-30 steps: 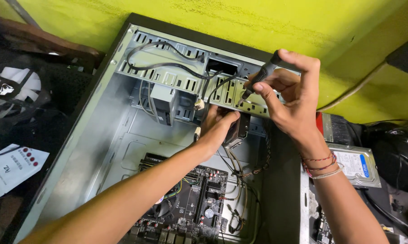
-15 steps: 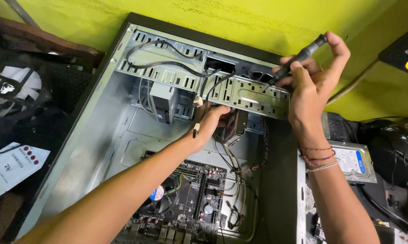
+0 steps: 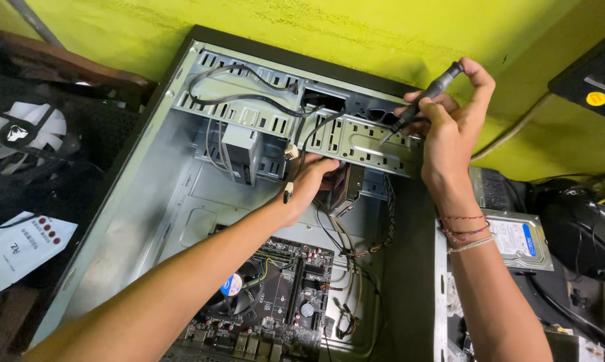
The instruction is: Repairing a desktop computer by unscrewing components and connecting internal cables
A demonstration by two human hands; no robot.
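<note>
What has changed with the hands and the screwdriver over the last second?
The right hand lifted the screwdriver up and to the right, its tip now at the drive cage. The left hand stayed under the cage at the drive; the case did not move.

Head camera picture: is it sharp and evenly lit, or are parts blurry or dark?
Head view: mostly sharp and softly lit; the screwdriver in the right hand and the motherboard read clearly. The left hand sits in shadow under the drive cage. The left edge around the fan is dark. Straight case edges bow slightly, like a wide lens.
</note>
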